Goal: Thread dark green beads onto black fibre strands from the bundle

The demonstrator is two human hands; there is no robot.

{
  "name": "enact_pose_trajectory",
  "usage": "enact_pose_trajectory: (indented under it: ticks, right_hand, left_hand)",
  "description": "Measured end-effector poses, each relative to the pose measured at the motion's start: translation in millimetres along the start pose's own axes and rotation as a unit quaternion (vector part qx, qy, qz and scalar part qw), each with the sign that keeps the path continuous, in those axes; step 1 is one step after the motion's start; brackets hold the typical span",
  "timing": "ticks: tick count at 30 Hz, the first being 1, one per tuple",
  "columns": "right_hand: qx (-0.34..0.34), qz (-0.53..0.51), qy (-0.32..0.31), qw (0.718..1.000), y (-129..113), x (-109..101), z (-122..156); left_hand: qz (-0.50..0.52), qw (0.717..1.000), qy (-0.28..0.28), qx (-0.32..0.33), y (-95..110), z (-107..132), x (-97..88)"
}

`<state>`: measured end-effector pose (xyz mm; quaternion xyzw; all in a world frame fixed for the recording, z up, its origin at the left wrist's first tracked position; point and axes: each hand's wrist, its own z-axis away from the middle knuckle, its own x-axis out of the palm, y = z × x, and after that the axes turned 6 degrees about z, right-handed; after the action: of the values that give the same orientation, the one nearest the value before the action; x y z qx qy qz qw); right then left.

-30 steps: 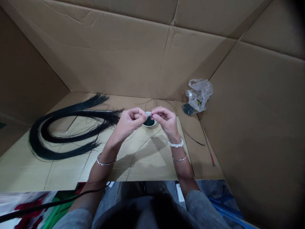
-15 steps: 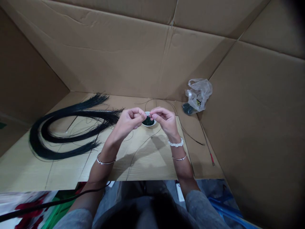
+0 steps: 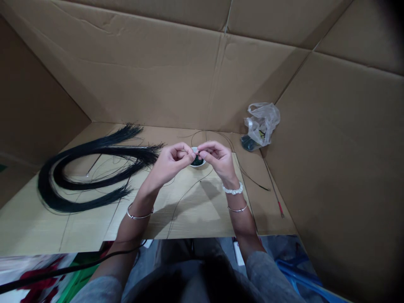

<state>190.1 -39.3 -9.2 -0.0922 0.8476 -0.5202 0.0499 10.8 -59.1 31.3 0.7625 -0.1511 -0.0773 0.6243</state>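
Note:
My left hand and my right hand meet fingertip to fingertip, both closed in a pinch. Something small and dark shows between them, too tiny to name. Just below and behind the fingers sits a small white bowl with dark green bits in it, partly covered by my hands. One thin dark strand curves over the table from the front edge up toward my right hand. To the left of my left hand lie curved bundles of long dark strands, their ends fanned out.
A clear plastic bag with dark contents stands at the back right. Near the right wall lies a thin rod with a red end. Loose strands cross the right side. Cardboard walls enclose the table. A black cable passes my left forearm.
My left fingertips have shifted slightly right and down, closer to the right ones. The small dark thing between them shows less. My right hand is almost unmoved.

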Motion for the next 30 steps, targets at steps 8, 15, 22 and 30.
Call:
enact_pose_trajectory:
  ticks: [8,15,22,30]
  right_hand:
    - [-0.008,0.008,0.018,1.0,-4.4,2.1,1.5]
    - [-0.012,-0.01,-0.004,1.0,-1.3,-0.8,0.2]
    - [0.019,-0.045,-0.009,0.999,1.4,-2.2,-1.0]
    - [0.044,-0.049,0.001,0.998,2.0,-2.6,-0.9]
  left_hand:
    - [-0.009,1.0,0.024,0.009,-1.4,0.3,0.2]
    - [0.043,0.999,0.026,-0.018,-6.1,-3.8,-2.1]
    - [0.036,0.999,0.02,-0.028,-7.5,-5.3,-2.4]
    - [0.036,0.998,0.027,-0.035,-7.4,-3.6,-1.8]
